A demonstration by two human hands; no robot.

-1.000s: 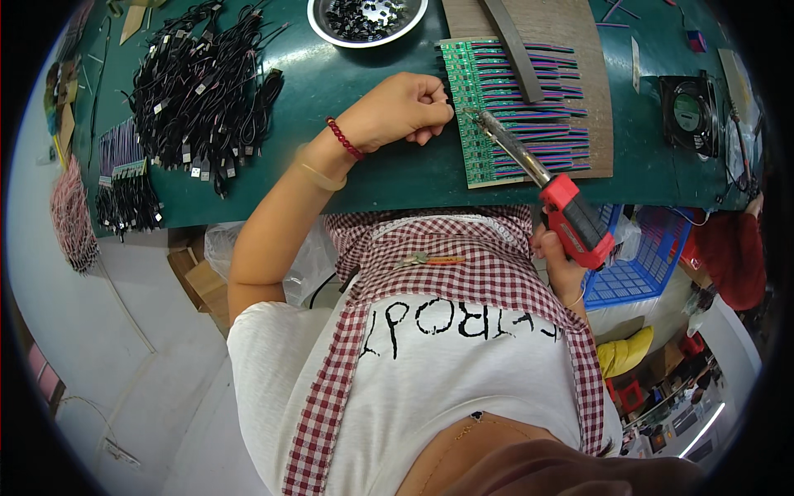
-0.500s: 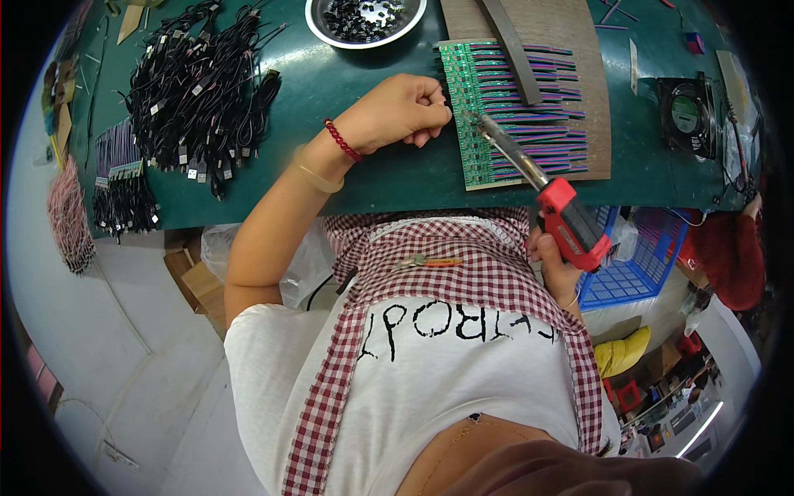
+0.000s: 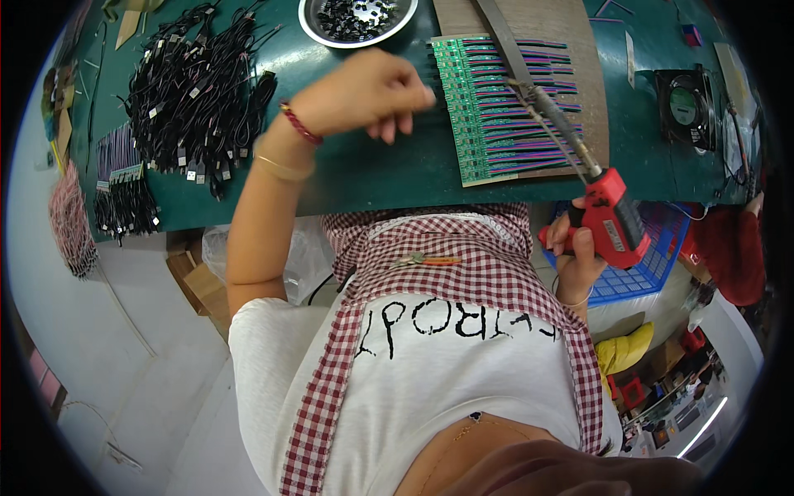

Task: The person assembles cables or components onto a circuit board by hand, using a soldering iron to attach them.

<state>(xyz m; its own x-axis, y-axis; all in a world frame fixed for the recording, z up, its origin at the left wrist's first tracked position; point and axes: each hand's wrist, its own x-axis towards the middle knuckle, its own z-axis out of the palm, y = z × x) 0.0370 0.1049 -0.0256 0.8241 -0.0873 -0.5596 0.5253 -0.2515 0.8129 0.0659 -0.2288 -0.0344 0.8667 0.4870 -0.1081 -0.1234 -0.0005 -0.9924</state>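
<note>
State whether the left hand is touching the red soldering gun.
Apart. The head view shows green circuit boards in the gap between the left hand and the red soldering gun.

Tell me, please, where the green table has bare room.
Bare green tabletop lies between the left hand and the near edge, left of the circuit boards; another patch lies between the brown board and black fan. It is crowded at left with black cables, and where the soldering iron reaches over coloured wires.
</note>
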